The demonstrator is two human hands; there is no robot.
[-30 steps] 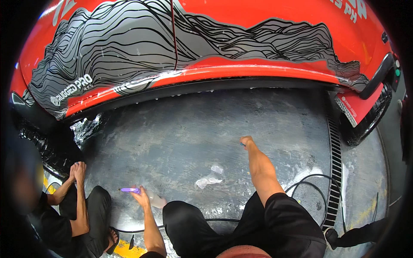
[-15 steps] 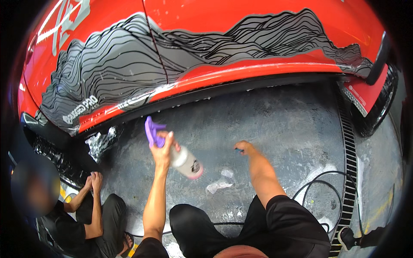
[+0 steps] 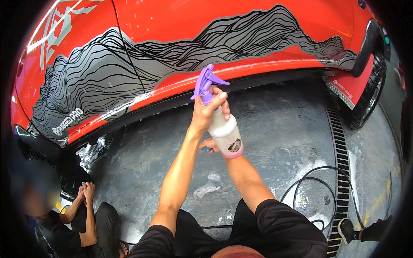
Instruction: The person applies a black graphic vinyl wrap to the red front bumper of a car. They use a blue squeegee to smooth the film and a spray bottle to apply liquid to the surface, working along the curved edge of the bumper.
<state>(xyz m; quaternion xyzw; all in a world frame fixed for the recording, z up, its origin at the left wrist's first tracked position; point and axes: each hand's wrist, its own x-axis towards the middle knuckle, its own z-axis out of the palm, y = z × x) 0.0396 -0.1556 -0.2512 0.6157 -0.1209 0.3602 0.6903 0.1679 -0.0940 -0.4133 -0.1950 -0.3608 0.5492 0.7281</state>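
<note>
Purple-topped spray btl up in L hand, nr red car

L hand wrapped round btl neck, nr trigger; btl tilted, base down-right. R hand partly hidden behind btl, fingers curled on small blue item. Step, I'd judge: btl raised, head end twd car; next move prob. calls for steady wrist + finger on trigger. L forearm reaches up/fwd, R forearm angles in twd centre. Further out: co-worker at left, hands close together; hose at right, by floor grate
</note>
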